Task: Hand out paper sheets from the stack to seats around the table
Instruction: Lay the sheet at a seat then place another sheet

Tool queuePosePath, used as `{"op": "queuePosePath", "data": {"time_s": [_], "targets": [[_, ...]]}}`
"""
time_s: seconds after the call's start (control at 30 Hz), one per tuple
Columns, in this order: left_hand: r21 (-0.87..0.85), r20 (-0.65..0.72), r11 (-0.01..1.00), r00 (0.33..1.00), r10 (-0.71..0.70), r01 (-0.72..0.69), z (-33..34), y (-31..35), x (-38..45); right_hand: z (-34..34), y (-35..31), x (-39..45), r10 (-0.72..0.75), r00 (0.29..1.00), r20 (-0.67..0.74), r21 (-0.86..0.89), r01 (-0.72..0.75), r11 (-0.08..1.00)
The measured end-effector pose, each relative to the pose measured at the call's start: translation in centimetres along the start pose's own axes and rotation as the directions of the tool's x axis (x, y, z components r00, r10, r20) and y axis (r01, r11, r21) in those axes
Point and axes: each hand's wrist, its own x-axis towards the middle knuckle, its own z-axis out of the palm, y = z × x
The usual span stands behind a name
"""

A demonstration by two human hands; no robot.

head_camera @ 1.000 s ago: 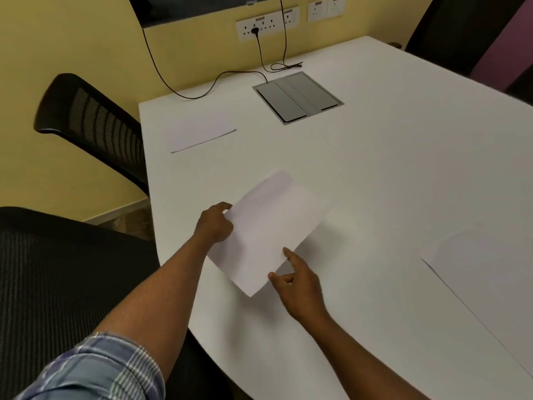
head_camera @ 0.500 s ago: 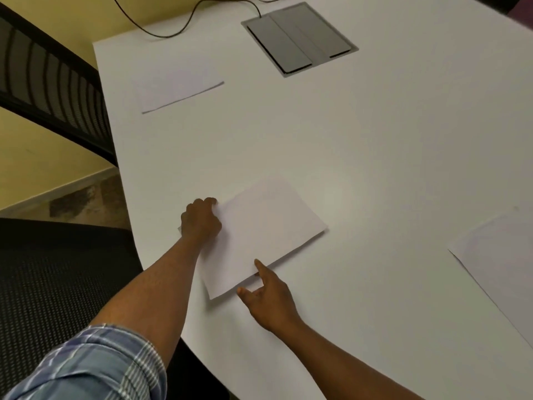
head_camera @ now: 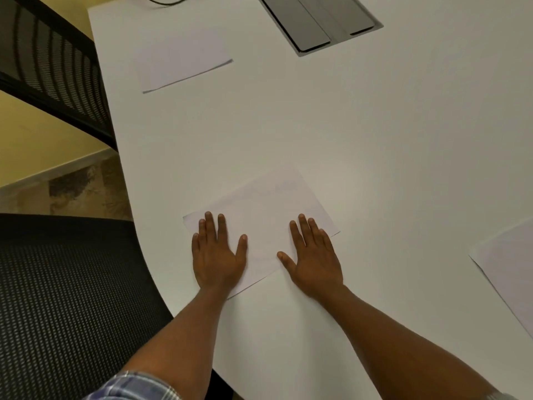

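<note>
A white paper sheet (head_camera: 268, 215) lies flat on the white table (head_camera: 375, 145) near its curved left edge. My left hand (head_camera: 217, 254) rests palm down on the sheet's left part, fingers spread. My right hand (head_camera: 313, 255) lies palm down on the sheet's right corner, fingers apart, its heel on the bare table. Neither hand grips anything. A second sheet (head_camera: 181, 57) lies farther along the left edge. Part of a third sheet (head_camera: 510, 267) shows at the right border.
A grey cable hatch (head_camera: 320, 21) is set into the table top at the far end. A black mesh chair (head_camera: 69, 307) stands at the lower left, and another black mesh chair back (head_camera: 49, 67) at the upper left. Floor and yellow wall show between them.
Both hands let go of the sheet they held and now press flat on it. The sheet went from lifted to lying on the table. My view tilted down and closer.
</note>
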Motion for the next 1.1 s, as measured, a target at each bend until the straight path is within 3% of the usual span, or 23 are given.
{"op": "queuePosePath", "data": {"time_s": [0.13, 0.5, 0.67, 0.87, 1.1], "targets": [[0.001, -0.006, 1.000, 1.000, -0.009, 0.009, 0.0, 0.1, 0.3, 0.1, -0.1, 0.2, 0.011, 0.999, -0.032, -0.022, -0.011, 1.000], [0.010, 0.066, 1.000, 0.997, 0.025, -0.026, -1.0, -0.1, 0.5, -0.9, -0.4, 0.2, 0.012, 0.999, 0.052, -0.025, -0.011, 1.000], [-0.015, -0.027, 0.995, 0.994, 0.102, -0.102, -3.1, 1.0, -0.8, -2.2, -0.5, -2.9, -0.047, 0.994, -0.098, -0.009, 0.047, 0.999], [-0.154, -0.052, 0.974, 0.985, 0.162, -0.168, -4.2, 7.1, -6.4, -3.5, 0.4, -10.4, 0.079, 0.986, -0.144, 0.024, -0.076, 0.997], [-0.239, -0.031, 0.909, 0.939, 0.343, -0.341, -3.8, 13.6, -15.0, -5.8, 4.3, -19.6, 0.218, 0.955, -0.202, 0.056, -0.210, 0.976]]}}
